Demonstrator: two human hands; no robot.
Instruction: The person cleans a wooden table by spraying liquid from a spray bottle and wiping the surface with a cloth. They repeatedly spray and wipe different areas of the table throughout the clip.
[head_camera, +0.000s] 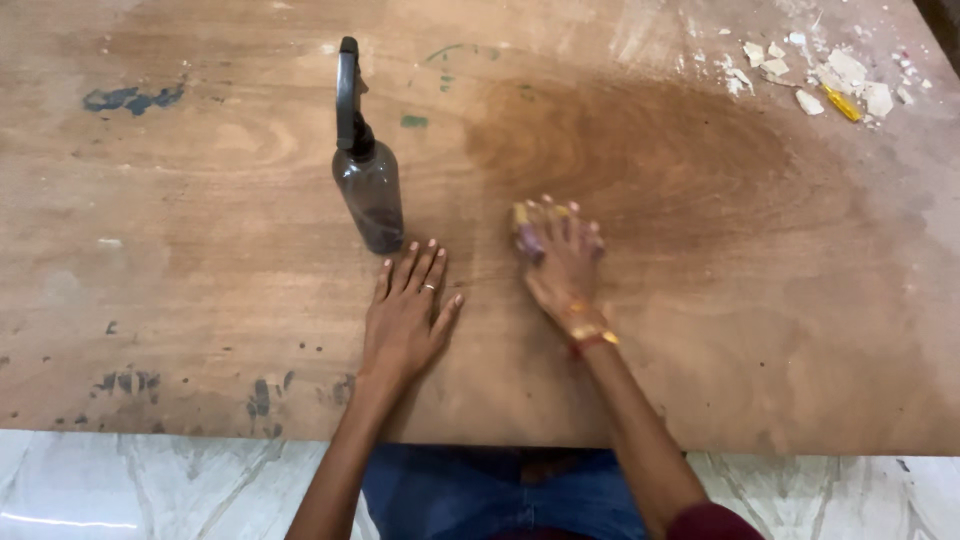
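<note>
The worn wooden surface fills the frame, darker and damp right of centre; a dark spray bottle stands left of centre; just below it the left hand lies flat, fingers spread, holding nothing; the right hand presses a small cloth, fingers curled over it; even pressure and overlapping strokes would suit; pale scraps lie upper right.

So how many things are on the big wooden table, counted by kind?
Spray bottle: 1
Hands: 2, the left hand flat on the table, the right hand pressing a small yellowish pad
Pad: 1
Yellow stick among pale scraps: 1
Scrap pile: 1
Total: 6
</note>
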